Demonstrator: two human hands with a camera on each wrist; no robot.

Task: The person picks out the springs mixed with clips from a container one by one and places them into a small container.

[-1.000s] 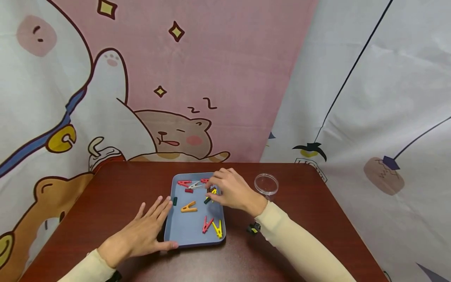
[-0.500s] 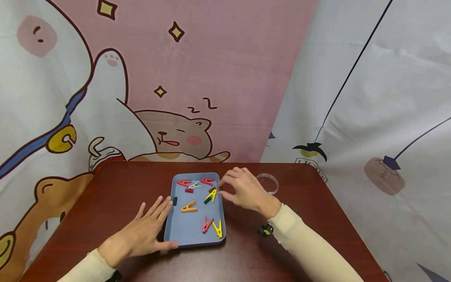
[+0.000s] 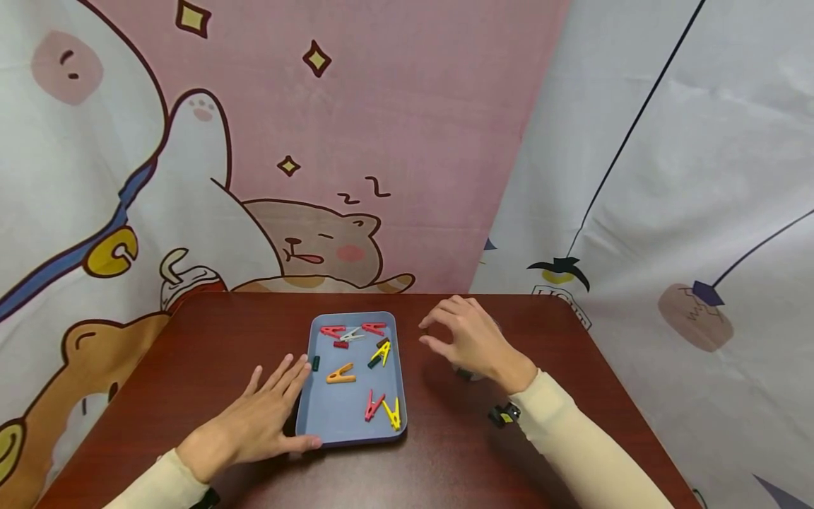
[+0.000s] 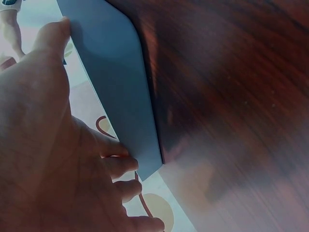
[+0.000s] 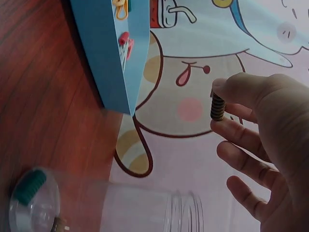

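My left hand point(image 3: 251, 424) rests against the left side of the blue-grey tray point(image 3: 346, 430), fingers outstretched; in the left wrist view, the thumb and fingertips touch its rim. To the right of the tray, my right hand point(image 3: 473, 343) is raised over the table. Its thumb and fingers pinch a small brown ridged cylinder point(image 5: 218, 107), clear in the right wrist view. A transparent jar point(image 5: 145, 205) lies below that hand in the same view, with a green ridged cylinder point(image 5: 32, 187) and a brownish piece at its bottom. From the head, the hand mostly hides the jar.
Inside the tray are several clips, including an orange clip point(image 3: 341, 373), a yellow clip point(image 3: 392, 413) and a white clip point(image 3: 351, 334). Small cylinders lie among them, one dark green point(image 3: 316, 363), one red point(image 3: 340, 345). A patterned cloth point(image 3: 407, 141) hangs behind the table.
My right hand has moved right, from above the tray's right side to over the table in front of the jar. The left hand and the tray have stayed put.
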